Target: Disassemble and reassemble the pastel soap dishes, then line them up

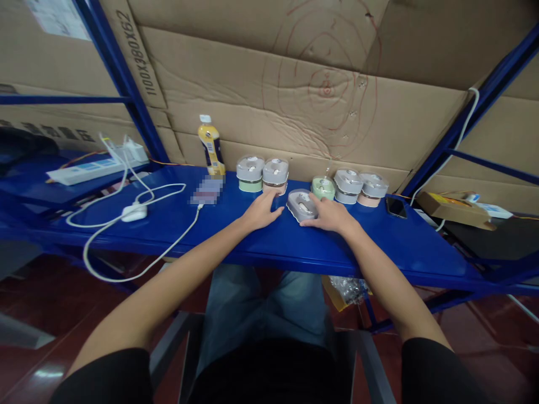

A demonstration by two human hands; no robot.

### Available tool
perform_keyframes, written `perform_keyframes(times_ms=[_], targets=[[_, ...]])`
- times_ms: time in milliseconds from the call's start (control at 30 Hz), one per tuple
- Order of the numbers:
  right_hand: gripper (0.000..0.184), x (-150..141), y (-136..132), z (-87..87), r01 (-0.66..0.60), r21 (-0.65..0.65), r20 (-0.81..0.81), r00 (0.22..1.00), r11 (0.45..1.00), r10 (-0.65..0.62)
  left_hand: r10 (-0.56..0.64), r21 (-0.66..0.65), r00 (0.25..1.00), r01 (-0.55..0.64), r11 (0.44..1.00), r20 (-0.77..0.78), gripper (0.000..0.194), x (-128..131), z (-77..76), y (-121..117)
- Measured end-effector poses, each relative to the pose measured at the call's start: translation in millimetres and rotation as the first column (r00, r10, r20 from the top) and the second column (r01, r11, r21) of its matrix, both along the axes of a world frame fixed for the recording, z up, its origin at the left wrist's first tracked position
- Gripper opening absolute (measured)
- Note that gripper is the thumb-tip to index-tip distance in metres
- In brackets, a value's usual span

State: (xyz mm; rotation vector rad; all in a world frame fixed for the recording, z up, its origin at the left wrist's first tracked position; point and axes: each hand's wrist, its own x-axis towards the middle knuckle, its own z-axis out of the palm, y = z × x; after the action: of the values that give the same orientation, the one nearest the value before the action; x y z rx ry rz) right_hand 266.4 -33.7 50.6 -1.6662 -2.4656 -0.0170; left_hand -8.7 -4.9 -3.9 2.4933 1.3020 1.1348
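Observation:
My right hand (pixel 333 215) holds a grey oval plastic case (pixel 301 205) by its right side, thumb at the front edge and fingers at the back. The case rests on or just above the blue table; I cannot tell which. To its left, my left hand (pixel 261 213) is open, thumb spread from the fingers. Its fingertips reach the front of a pink case (pixel 273 187) with a grey case (pixel 275 169) stacked on top; whether they touch is unclear. Just behind my right hand sits a green case (pixel 323 188) under a clear lid.
A grey-over-green stack (pixel 250 173) stands at left, two more stacks (pixel 347 185) at right. A yellow bottle (pixel 210 146), white cable (pixel 138 278), adapter (pixel 135 212) and phone (pixel 396 207) lie around on the table (pixel 236 247). Cardboard (pixel 236 73) walls the back.

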Motion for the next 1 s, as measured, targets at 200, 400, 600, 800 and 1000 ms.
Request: perform_keyframes(times_ms=[200,400,600,800,1000], targets=[[0.085,-18,18,-5.8,0.051,0.106,-0.039,0.998,0.993,-0.047,0.159,0.218,0.984,-0.138,0.966,-0.081,0.051,12,37.7,24],[0.048,-33,9,0.6,0.09,0.131,-0.001,0.996,0.987,-0.091,0.295,0.216,0.934,-0.251,0.944,-0.203,0.07,26,50.9,61],[0.032,-36,14,-13.4,-0.273,0.143,0.111,0.96,0.951,0.259,0.324,0.17,0.893,-0.283,0.944,-0.313,0.068,34,51.3,62],[0.043,-31,28,-28.0,-0.288,0.144,0.047,0.958,0.947,0.284,0.315,0.205,0.902,-0.262,0.943,-0.295,0.06,41,47.5,51],[0.041,-23,26,-23.1,-0.227,0.208,-0.101,0.963,0.951,0.252,0.298,0.223,0.924,-0.247,0.943,-0.239,0.064,31,51.8,37]])
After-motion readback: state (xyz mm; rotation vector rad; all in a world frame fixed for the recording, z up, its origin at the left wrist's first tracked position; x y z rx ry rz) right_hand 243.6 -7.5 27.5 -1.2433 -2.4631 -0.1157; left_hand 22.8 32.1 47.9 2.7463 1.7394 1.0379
